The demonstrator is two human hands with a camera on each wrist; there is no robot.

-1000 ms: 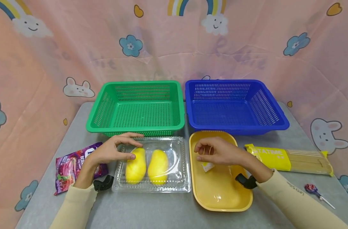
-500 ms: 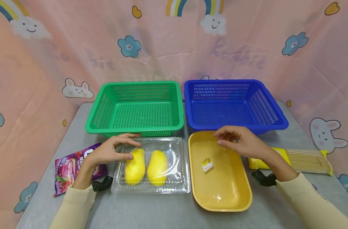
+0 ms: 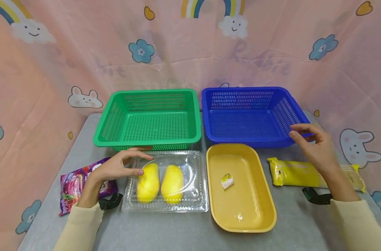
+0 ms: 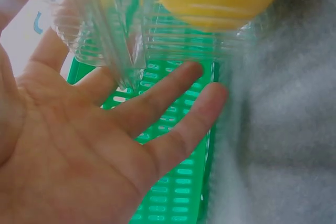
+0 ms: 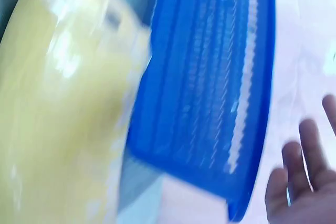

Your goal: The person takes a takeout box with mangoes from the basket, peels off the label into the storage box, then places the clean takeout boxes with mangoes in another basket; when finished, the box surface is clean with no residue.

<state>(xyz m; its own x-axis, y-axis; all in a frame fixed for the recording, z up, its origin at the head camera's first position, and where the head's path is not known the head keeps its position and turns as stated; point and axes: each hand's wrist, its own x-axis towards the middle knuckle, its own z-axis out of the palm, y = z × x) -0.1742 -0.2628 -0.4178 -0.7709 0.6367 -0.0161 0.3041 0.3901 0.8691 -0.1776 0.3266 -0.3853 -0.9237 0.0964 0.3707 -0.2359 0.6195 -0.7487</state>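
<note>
My left hand [image 3: 119, 165] is at the upper left corner of a clear plastic clamshell box [image 3: 193, 195] with two yellow mangoes [image 3: 172, 183] inside. Its fingers are spread and relaxed around that corner; I cannot tell whether they touch the plastic. In the left wrist view the palm faces the box, with nothing gripped. Over a yellow pasta packet [image 3: 295, 173], beside the right corner of the blue basket [image 3: 240, 139], hovers my right hand [image 3: 319, 148]. Its fingers are loosely bent and hold nothing. The hand and wrist cover part of the packet.
A green basket [image 3: 146, 143] stands behind the clamshell box. To the box's right lies a yellow tray [image 3: 240, 209] holding a small white-and-yellow piece [image 3: 227, 181]. A purple candy bag [image 3: 78, 184] lies partly under the left wrist. A printed pink curtain [image 3: 184, 45] hangs behind the table.
My right hand has moved rightward from above the yellow tray to above the pasta packet. The lollipop seen earlier is now hidden by the right sleeve. My left hand stays nearly still.
</note>
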